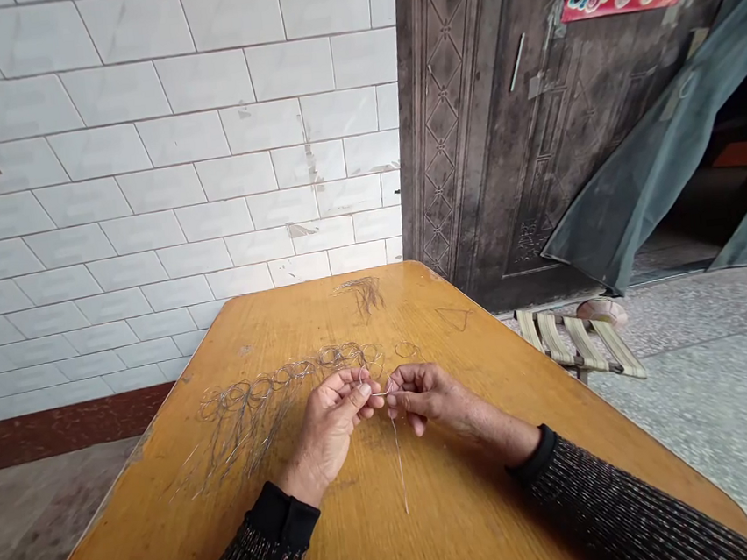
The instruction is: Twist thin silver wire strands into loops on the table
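Observation:
A thin wire (400, 462) is held between both hands above the wooden table (449, 519); its upper part curves into a loop and a straight tail hangs down. My left hand (334, 416) pinches the loop between thumb and fingers. Close beside it, my right hand (428, 396) pinches the same wire where the tail leaves the loop. Behind and left of my hands lies a row of looped wires (240, 398) with long loose tails. One separate wire ring (407, 348) rests just beyond my right hand.
A bundle of loose wires (365, 291) lies at the table's far end, with a bent wire (455, 317) to its right. White tiled wall (214, 128) and a dark carved door (465, 130) stand behind. A strapped folding stool (577, 340) is on the floor at right.

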The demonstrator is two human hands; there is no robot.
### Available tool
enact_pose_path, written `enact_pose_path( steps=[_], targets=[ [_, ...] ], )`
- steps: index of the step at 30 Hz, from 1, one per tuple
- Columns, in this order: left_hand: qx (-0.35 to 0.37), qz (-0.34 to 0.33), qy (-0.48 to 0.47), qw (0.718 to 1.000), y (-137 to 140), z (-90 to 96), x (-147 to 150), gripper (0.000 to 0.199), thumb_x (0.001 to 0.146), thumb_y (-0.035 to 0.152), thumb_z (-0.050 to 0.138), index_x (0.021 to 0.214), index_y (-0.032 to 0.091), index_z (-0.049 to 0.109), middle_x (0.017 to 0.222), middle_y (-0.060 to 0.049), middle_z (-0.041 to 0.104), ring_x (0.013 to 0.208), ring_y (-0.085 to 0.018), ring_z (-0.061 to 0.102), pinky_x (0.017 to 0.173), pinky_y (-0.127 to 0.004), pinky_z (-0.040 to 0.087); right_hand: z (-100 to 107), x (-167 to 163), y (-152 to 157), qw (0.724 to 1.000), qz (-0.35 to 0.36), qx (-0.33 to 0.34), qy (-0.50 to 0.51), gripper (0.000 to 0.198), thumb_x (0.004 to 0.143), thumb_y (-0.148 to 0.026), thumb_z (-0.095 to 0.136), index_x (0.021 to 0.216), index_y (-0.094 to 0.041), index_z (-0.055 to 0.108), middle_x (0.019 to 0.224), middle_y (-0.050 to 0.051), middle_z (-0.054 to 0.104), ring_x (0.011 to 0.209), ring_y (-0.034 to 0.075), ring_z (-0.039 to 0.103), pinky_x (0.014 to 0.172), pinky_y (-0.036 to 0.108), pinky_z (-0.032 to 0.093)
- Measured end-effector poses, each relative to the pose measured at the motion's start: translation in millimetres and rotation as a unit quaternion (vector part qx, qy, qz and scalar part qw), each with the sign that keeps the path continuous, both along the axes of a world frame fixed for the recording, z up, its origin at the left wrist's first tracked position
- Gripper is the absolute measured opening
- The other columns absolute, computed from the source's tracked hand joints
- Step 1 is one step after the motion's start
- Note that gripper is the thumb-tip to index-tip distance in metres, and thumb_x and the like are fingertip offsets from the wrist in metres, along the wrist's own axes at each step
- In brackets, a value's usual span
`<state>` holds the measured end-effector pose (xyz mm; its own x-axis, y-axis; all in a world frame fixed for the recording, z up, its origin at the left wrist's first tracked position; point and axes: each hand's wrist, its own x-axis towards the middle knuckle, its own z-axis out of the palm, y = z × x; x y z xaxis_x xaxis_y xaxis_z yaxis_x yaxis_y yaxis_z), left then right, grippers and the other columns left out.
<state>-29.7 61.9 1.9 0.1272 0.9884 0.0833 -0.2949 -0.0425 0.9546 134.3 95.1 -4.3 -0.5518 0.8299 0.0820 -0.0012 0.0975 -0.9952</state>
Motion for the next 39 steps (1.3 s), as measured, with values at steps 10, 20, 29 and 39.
enact_pose_path(
  steps=[10,20,29,39],
  targets=[
    [-0.028,-0.033,-0.036,0.998,1,-5.1,-2,0.025,0.069,0.029,0.070,0.086,0.014,0.060,0.079,-0.005,0.062,0.073,-0.013,0.057,0.065,-0.024,0.040,4,1,-2,1.000,-0.021,0.003,0.014,0.021,0.068,-0.032,0.062,0.070,-0.014,0.051,0.058,-0.002,0.059,0.034,0.003,0.046,0.035,0.016,0.033],
    [-0.018,-0.032,-0.014,0.999,0,-2.6,-4,0.025,0.069,0.033,0.068,0.081,0.013,0.061,0.065,-0.001,0.057,0.062,-0.011,0.054,0.055,-0.020,0.036,5,5,-2,0.999,0.010,0.004,0.044,0.011,0.071,-0.022,0.053,0.078,-0.015,0.049,0.060,-0.004,0.058,0.034,0.003,0.044,0.035,0.015,0.032],
    [-0.022,-0.085,0.050,0.995,1,-7.7,-4,0.026,0.073,0.037,0.063,0.082,0.013,0.059,0.064,0.001,0.050,0.049,-0.004,0.041,0.042,-0.017,0.020,8,2,-7,0.999,-0.001,0.040,0.012,0.030,0.079,-0.044,0.050,0.083,-0.015,0.052,0.045,-0.009,0.046,0.027,0.002,0.029,0.029,0.016,0.021],
    [-0.032,-0.115,0.052,0.991,-4,-3.6,1,0.032,0.070,0.028,0.067,0.096,0.014,0.053,0.074,0.000,0.051,0.060,-0.006,0.045,0.052,-0.019,0.031,11,-4,-12,0.987,-0.141,0.066,-0.031,0.028,0.077,-0.042,0.051,0.066,-0.016,0.052,0.039,-0.008,0.040,0.029,0.003,0.029,0.030,0.016,0.023]
  ],
)
